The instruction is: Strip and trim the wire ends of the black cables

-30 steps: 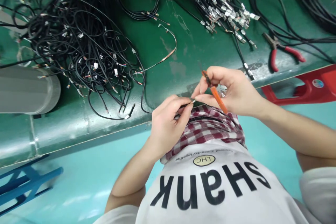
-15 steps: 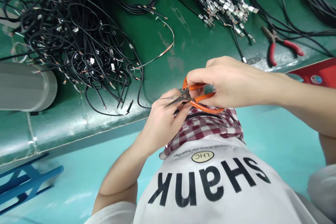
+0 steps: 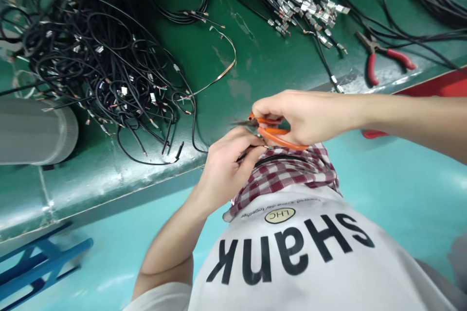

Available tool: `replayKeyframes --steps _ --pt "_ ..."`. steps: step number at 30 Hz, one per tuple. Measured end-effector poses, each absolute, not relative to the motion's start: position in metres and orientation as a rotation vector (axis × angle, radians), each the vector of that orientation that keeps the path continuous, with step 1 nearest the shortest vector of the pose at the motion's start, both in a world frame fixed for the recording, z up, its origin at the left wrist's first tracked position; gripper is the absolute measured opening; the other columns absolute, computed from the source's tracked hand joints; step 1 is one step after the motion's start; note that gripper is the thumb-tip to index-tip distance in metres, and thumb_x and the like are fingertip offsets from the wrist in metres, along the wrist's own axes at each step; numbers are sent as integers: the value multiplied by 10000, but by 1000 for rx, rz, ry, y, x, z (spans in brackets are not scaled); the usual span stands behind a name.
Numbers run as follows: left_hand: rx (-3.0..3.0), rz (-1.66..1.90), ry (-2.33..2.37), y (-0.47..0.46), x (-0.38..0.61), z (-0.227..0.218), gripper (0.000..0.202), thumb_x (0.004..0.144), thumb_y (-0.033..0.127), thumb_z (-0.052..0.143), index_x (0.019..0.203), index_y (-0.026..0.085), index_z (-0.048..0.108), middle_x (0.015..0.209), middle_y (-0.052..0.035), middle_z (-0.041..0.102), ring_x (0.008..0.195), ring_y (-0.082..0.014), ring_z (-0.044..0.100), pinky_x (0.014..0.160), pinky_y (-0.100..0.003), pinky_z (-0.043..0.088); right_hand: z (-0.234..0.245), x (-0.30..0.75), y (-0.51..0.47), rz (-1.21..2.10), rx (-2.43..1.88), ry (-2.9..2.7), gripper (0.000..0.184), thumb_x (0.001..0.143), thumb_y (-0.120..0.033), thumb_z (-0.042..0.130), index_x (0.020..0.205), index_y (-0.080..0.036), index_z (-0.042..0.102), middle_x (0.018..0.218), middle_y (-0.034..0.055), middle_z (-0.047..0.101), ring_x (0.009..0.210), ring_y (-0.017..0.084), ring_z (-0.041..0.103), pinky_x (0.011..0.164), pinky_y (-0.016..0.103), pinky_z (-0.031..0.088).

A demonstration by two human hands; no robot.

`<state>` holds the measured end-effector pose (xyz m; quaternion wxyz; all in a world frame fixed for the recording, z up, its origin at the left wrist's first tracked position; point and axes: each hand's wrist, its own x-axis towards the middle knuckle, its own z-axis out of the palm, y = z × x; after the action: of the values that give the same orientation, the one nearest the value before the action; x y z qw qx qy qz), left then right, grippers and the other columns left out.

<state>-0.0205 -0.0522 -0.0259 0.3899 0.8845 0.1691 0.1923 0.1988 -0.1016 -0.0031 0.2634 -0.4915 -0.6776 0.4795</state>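
My right hand has its fingers through the orange loop handles of a pair of scissors. Their dark blades, smeared by motion, point left just above my left hand. Pinched between my left thumb and fingers is the end of a black cable, with small thin wires showing at the fingertips. The cable runs from the bench edge behind that hand, and its gripped length is mostly covered by the fingers.
On the green bench lies a tangle of black cables at left, beside a grey translucent container. Cables with metal connectors lie at the back. Red-handled pliers rest at right; a blue stool stands lower left.
My right hand and the scissors have shifted slightly left, and the blades have lifted off the left fingers. The thin wires at the left fingertips now show. The view has shifted a little.
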Motion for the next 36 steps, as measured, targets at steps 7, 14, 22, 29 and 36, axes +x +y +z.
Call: replayKeyframes --steps 7,14,22,29,36 --pt "2340 692 382 -57 -21 -29 143 845 57 687 950 152 667 819 -33 668 768 -130 601 744 -270 497 -21 201 -103 1973 -1141 -1099 313 707 -218 827 816 -173 538 730 -15 627 674 114 576 592 221 430" --pt "2418 958 425 -63 -22 -42 249 812 51 704 1032 164 669 868 -59 691 770 -162 624 705 -301 493 -50 184 -116 2158 -882 -486 350 667 -145 830 840 -163 526 722 -5 611 664 109 583 566 200 426" --pt "2628 1084 529 -66 -25 -53 391 833 91 688 1204 212 665 875 -68 671 785 -191 616 737 -333 434 -56 171 -127 2094 -703 -134 298 705 -130 833 818 -164 560 735 -2 618 671 102 596 602 194 487" --pt "2613 1030 553 -57 -22 -58 262 855 108 682 1094 212 705 868 -62 708 802 -185 638 748 -336 418 -33 181 -138 1939 -817 -229 301 708 -209 817 843 -186 548 745 -8 573 685 132 595 607 248 479" --pt "1813 796 881 -63 -13 -38 106 882 219 691 976 183 726 883 -39 715 731 -117 625 667 -245 499 -32 224 -122 672 -1658 -1285 204 800 -244 703 904 -204 532 847 30 633 787 209 593 806 381 451"
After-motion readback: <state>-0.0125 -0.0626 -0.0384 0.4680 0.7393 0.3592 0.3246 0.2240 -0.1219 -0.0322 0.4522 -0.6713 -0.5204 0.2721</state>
